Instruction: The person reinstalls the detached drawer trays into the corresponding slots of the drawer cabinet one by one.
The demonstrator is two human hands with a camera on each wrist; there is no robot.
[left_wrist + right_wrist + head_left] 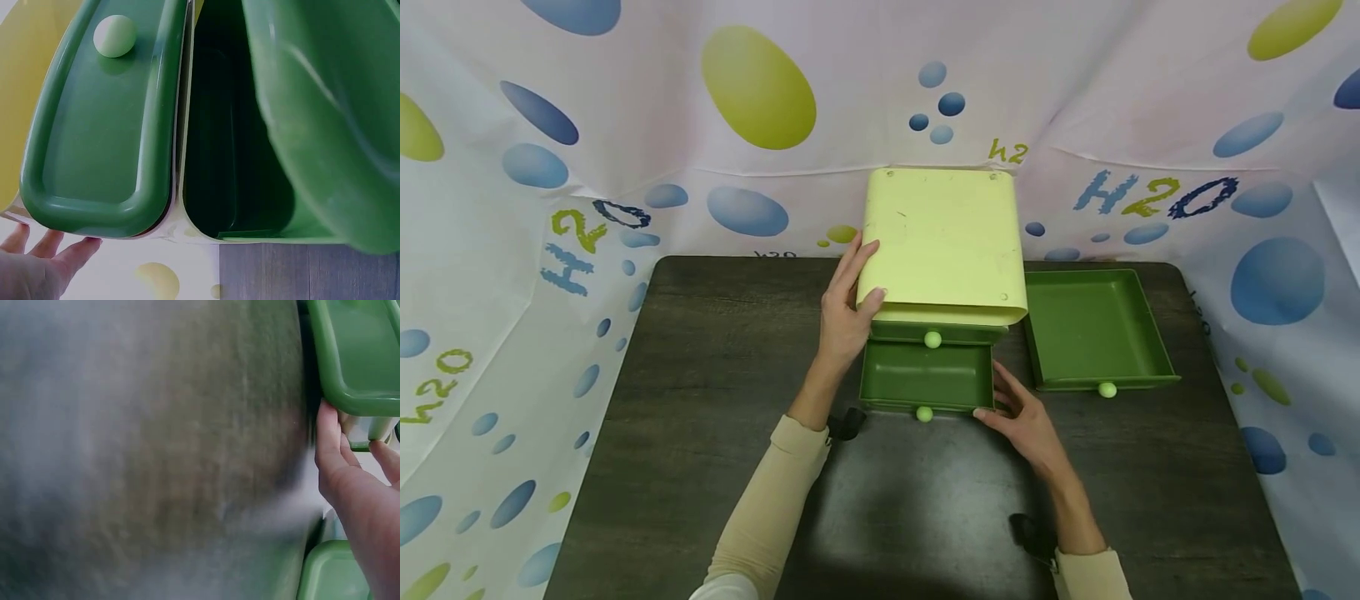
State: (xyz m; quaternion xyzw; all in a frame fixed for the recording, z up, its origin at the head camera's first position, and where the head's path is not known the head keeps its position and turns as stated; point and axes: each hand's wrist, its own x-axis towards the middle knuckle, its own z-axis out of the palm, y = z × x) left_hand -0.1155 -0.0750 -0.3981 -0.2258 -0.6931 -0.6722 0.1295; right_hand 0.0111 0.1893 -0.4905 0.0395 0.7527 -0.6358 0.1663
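Note:
A pale yellow drawer cabinet [943, 242] stands at the back of the table. My left hand [842, 321] rests against its left side, fingers stretched along the wall and thumb at the top's front edge. Under the top, an upper green drawer [895, 332] with a round light green knob sits inside the cabinet. The lower green drawer [928, 375] is pulled partly out, and nothing lies in it. My right hand [1026, 425] holds its right front corner, with the thumb at the front panel [369, 356] and the other fingers along the side.
Right of the cabinet, a separate wide green drawer [1093, 325] lies on the dark wooden table [722, 400], its knob facing the front. A white cloth [865, 83] with blue and green spots hangs behind and along the sides.

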